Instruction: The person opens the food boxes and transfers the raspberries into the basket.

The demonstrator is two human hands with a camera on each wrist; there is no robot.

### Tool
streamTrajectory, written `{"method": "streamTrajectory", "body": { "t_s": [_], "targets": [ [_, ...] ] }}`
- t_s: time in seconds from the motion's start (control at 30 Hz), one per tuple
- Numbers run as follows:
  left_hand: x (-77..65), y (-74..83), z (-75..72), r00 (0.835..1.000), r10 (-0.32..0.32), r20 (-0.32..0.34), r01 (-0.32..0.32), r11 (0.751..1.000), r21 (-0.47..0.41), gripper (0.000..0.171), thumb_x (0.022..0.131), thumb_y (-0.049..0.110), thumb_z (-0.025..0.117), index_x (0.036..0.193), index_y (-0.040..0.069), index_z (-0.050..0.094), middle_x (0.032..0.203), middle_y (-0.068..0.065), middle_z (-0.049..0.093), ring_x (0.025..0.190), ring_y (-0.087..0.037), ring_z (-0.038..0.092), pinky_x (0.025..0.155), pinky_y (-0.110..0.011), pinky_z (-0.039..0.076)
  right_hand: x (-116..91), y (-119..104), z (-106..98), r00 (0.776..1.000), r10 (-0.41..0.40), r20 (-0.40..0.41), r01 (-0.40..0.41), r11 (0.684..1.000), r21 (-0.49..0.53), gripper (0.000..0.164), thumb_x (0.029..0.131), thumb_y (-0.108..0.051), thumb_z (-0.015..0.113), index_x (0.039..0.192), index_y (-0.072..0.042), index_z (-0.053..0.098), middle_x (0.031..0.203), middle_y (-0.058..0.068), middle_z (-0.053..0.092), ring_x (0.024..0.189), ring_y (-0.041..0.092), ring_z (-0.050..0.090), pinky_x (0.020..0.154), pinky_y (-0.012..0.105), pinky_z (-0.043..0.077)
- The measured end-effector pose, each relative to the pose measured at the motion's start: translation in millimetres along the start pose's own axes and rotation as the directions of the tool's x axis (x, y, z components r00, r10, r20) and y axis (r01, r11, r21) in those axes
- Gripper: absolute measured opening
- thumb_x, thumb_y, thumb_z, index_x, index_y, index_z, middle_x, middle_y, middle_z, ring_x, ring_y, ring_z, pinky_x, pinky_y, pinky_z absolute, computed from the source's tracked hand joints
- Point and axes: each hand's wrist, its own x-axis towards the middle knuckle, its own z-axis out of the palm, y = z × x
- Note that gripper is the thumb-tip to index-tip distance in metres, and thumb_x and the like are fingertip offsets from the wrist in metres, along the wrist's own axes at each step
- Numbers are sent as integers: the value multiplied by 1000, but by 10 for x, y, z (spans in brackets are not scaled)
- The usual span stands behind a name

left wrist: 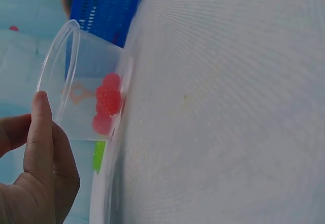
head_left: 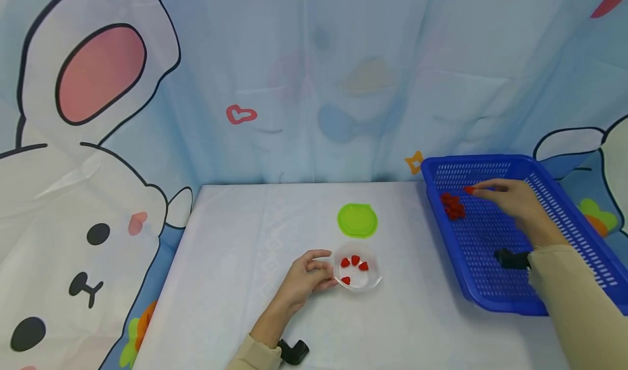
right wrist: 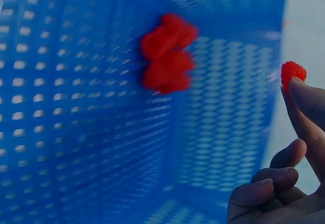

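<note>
White cloth (head_left: 235, 261) spreads under the clear tub (head_left: 361, 283). Right of it, I have the right hand (head_left: 515, 200) pinching a red berry (head_left: 469, 190) over the blue basket (head_left: 483, 239); the left hand (head_left: 308, 274) touches the tub's rim, gripping or not, I can't tell. I'd squeeze gently and lift well over the basket's edge.

Worktop (head_left: 235, 239) with a white covering, drawn up against a printed blue backdrop (head_left: 304, 130); directly on it, a clear round tub (head_left: 374, 275), upright near the middle; a flat green disc (head_left: 357, 220) just behind; a blue perforated basket (head_left: 452, 244) at the right.
</note>
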Motion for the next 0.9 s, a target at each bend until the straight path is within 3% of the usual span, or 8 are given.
{"method": "streamTrajectory", "body": {
  "t_s": [0.2,0.23,0.27,0.43,0.5,0.67,0.9],
  "targets": [
    [4,0,-9,1000,-8,-6,8,1000,0,40,83,1,67,120,8,54,95,-15,57,81,-26,63,79,-42,53,275,322,102,996,85,-25,-84,995,56,72,87,-53,53,129,5,46,139,32,27,127,52,17,96,71,18],
    [6,2,-11,1000,-7,-7,7,1000,0,40,83,1,67,120,8,54,95,-15,57,81,-26,63,79,-42,53,313,361,129,995,93,-31,-91,994,56,70,88,-50,54,128,6,46,138,32,29,126,52,18,97,70,19],
    [7,2,-12,1000,-5,-5,5,1000,2,40,83,0,66,121,8,54,95,-15,57,81,-26,62,79,-42,53,347,391,163,992,113,-58,-110,993,51,67,88,-49,55,126,6,49,136,32,32,125,50,22,92,68,27],
    [15,0,-11,1000,3,4,-3,1000,3,40,83,0,66,121,6,53,94,-15,57,81,-26,62,78,-42,54,467,537,264,981,167,-100,-166,986,18,53,91,-36,56,121,8,53,132,32,38,121,49,29,91,66,31],
    [11,4,-3,1000,2,1,-2,1000,2,40,83,-1,66,121,5,53,94,-15,57,81,-26,63,78,-41,54,479,553,286,981,176,-84,-176,984,18,49,92,-30,55,121,9,52,131,32,38,121,50,29,97,66,25],
    [11,2,3,1000,1,-4,-1,1000,1,39,83,-1,65,120,5,54,93,-15,57,80,-26,63,77,-41,54,463,502,318,976,209,-56,-207,978,27,45,91,-23,56,121,10,50,129,31,39,119,47,32,96,64,28],
    [14,-4,3,1000,4,2,-4,1000,5,41,83,0,66,121,4,53,93,-15,57,80,-26,62,79,-42,53,450,429,277,987,147,-68,-146,989,29,48,92,-28,55,122,8,51,129,31,41,122,48,30,96,66,26]
  ]
}}
